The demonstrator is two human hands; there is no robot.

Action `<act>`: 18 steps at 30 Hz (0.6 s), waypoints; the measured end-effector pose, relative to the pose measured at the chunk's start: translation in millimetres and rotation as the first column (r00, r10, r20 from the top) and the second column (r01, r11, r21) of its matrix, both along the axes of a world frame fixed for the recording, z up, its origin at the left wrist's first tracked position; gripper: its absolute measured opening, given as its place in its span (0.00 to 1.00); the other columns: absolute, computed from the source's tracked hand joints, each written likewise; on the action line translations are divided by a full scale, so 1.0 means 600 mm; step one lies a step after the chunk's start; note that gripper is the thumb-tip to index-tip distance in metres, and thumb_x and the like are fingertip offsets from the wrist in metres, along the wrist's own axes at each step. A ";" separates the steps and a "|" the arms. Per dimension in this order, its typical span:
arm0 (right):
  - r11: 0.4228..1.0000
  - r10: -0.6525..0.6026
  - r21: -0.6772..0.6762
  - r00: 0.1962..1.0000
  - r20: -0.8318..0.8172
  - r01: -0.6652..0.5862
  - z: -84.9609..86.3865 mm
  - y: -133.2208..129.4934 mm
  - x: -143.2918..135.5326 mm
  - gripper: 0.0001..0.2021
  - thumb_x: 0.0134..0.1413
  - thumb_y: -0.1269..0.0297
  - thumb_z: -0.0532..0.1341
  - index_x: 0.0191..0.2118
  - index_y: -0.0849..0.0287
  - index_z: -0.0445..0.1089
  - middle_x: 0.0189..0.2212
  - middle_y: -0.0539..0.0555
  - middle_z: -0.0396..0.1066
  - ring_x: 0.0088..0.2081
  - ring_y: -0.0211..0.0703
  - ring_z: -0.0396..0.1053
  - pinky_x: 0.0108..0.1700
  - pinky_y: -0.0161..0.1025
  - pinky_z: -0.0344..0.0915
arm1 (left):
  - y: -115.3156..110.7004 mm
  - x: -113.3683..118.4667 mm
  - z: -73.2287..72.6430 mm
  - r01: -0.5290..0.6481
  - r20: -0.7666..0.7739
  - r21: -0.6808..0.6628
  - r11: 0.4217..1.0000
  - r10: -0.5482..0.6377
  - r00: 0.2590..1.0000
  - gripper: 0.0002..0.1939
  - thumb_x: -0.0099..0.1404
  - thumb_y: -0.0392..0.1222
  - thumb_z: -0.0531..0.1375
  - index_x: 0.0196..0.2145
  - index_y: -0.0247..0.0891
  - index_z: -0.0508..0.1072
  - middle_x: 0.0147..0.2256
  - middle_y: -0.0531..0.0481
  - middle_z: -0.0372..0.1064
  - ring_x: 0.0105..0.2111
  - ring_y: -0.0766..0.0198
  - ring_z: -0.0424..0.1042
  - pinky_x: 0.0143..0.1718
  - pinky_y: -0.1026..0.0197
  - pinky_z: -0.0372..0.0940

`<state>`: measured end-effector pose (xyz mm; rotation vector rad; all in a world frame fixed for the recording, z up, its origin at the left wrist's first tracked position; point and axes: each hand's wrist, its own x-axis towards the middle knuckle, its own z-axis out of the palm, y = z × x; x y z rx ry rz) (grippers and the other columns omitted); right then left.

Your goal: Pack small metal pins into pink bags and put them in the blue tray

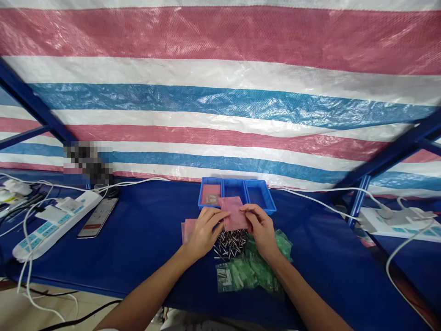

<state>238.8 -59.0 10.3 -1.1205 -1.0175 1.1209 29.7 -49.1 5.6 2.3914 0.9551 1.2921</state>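
Note:
Both hands hold a small pink plastic bag (234,212) above the blue table. My left hand (204,232) grips its left edge and my right hand (262,230) grips its right edge. Under the bag lies a heap of small metal pins (230,243). Several green bags (251,271) with pins lie in a pile below my right hand. More pink bags (187,228) lie flat beside my left hand.
Three blue trays (259,196) stand behind the hands, the left one holding a pink bag. A phone (98,217) and a white power strip (51,224) lie at the left. Another power strip (399,222) with white cables is at the right. A striped tarp hangs behind.

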 end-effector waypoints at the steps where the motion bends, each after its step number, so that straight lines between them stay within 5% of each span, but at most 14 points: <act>1: 1.000 0.009 -0.005 1.000 0.016 -0.009 -0.001 0.000 0.001 0.08 0.61 0.57 0.65 0.40 0.55 0.76 0.35 0.52 0.71 0.21 0.33 0.52 0.20 0.34 0.47 | 0.000 0.000 0.001 -0.027 0.002 0.009 1.000 0.027 1.000 0.17 0.78 0.35 0.57 0.61 0.45 0.73 0.47 0.43 0.72 0.47 0.56 0.70 0.50 0.52 0.69; 6: 0.995 0.095 -0.015 0.995 0.017 -0.095 -0.001 -0.001 0.001 0.14 0.58 0.53 0.70 0.46 0.54 0.76 0.28 0.49 0.68 0.20 0.33 0.49 0.21 0.35 0.46 | 0.000 0.001 0.012 -0.157 0.037 0.001 0.988 0.157 0.987 0.10 0.77 0.38 0.59 0.52 0.45 0.78 0.48 0.44 0.69 0.48 0.56 0.69 0.49 0.53 0.68; 12: 0.995 0.100 -0.026 0.995 0.023 -0.099 -0.001 -0.001 -0.003 0.16 0.57 0.50 0.72 0.42 0.54 0.74 0.22 0.44 0.58 0.20 0.34 0.48 0.20 0.34 0.46 | 0.002 0.002 0.012 -0.108 0.094 -0.031 0.994 0.111 0.989 0.07 0.78 0.38 0.58 0.49 0.41 0.75 0.44 0.46 0.75 0.48 0.55 0.71 0.51 0.51 0.67; 18: 0.995 0.099 -0.022 0.992 -0.077 -0.101 0.003 0.001 -0.005 0.16 0.57 0.50 0.72 0.41 0.54 0.71 0.26 0.45 0.63 0.20 0.31 0.48 0.20 0.33 0.44 | 0.002 0.001 -0.008 -0.096 0.117 -0.177 0.980 0.118 0.986 0.19 0.80 0.40 0.53 0.66 0.44 0.65 0.47 0.44 0.74 0.47 0.56 0.73 0.51 0.52 0.71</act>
